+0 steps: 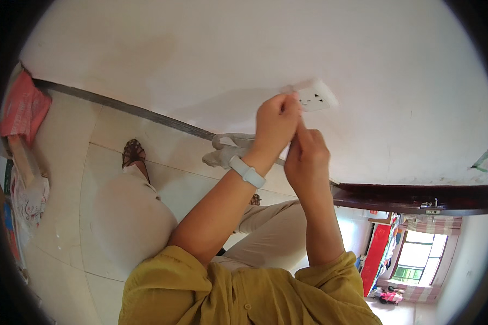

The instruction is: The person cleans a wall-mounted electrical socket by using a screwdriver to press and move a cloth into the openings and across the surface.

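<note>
A white wall socket (318,101) sits on the pale wall ahead, its slots facing me. My left hand (278,120), with a light watch band (247,171) on its wrist, is curled at the left edge of the socket. Its thumb and fingers are pinched together, and whatever they hold is hidden. Just below and to the right, my right hand (310,151) is closed, with its upper fingers reaching up against my left hand. Anything between its fingers is too small to make out.
A grey fabric item (227,150) lies on the tiled floor against the dark baseboard (124,108). At far left stand a red bag (24,105) and other packages. My knees are bent below. A dark door frame (406,197) opens on a room at right.
</note>
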{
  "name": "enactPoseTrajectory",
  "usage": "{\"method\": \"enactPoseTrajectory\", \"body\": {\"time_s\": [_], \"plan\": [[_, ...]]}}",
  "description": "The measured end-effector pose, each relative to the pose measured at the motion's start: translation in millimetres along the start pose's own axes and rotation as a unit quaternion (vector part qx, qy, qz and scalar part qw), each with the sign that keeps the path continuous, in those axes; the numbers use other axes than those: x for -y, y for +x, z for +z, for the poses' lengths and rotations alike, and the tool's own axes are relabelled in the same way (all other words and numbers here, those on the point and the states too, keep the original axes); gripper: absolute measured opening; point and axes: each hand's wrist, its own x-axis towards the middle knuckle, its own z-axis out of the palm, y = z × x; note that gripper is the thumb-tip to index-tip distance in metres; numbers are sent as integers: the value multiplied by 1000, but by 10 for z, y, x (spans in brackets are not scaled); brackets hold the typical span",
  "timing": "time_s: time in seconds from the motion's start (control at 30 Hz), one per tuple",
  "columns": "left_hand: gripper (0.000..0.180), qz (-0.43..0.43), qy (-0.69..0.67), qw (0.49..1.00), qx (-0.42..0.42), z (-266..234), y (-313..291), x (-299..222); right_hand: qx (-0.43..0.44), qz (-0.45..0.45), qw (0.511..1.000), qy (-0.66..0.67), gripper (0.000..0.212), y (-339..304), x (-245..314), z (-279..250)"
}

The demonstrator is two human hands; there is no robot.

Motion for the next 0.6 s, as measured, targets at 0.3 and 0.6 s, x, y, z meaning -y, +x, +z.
{"method": "enactPoseTrajectory", "body": {"time_s": [0.3,0.6], "plan": [[36,11,42,999,-29,-47,13,114,-43,-3,996,78,42,-25,-100,80],[31,141,228,963,-9,-132,64,13,-99,191,857,468,44,-111,27,513]]}}
